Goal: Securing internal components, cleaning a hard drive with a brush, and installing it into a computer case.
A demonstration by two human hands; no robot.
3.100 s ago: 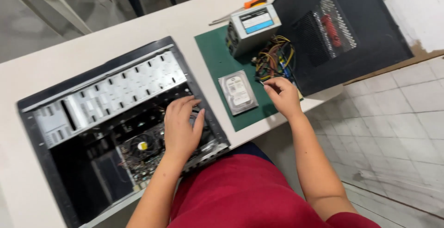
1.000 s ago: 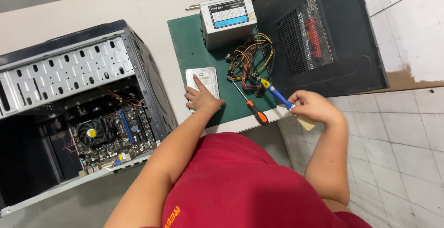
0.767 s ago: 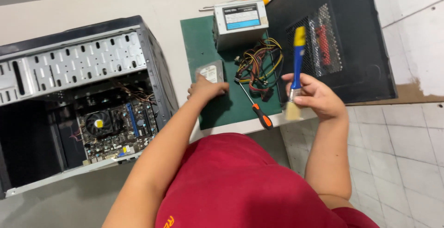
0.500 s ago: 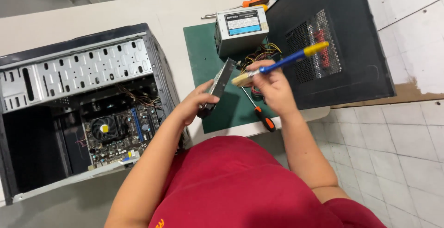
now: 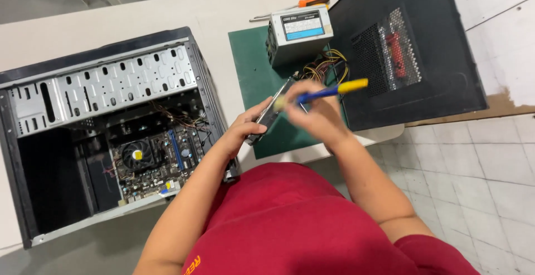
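While the left hand (image 5: pixel 245 127) grips a hard drive (image 5: pixel 272 110) by its lower end, fingers wrapped around the edge, the drive stands tilted on its side above the near part of the green mat (image 5: pixel 253 68). The right hand (image 5: pixel 315 113) is closed around a brush (image 5: pixel 323 91) with a blue handle and a yellow end; its bristle end sits against the upper face of the drive, and the hand itself is blurred. Both hands meet just above the near table edge (image 5: pixel 368 138), which runs close under the wrists, with tiled floor (image 5: pixel 473 158) beyond it to the right.

On the left, the open computer case (image 5: pixel 106 130) lies on its side, its right wall just beside the left forearm, the motherboard with its fan (image 5: pixel 136 155) visible inside. Behind the hands stands a grey power supply (image 5: pixel 298 35) on the mat, its bundle of coloured wires (image 5: pixel 326 66) spilling toward the drive. A black side panel (image 5: pixel 401 52) lies to the right, overhanging the table corner and close to the right hand. Farther back, an orange-handled screwdriver (image 5: pixel 301 4) rests on the table, well apart from the hands. Bare mat shows between the case and the drive.
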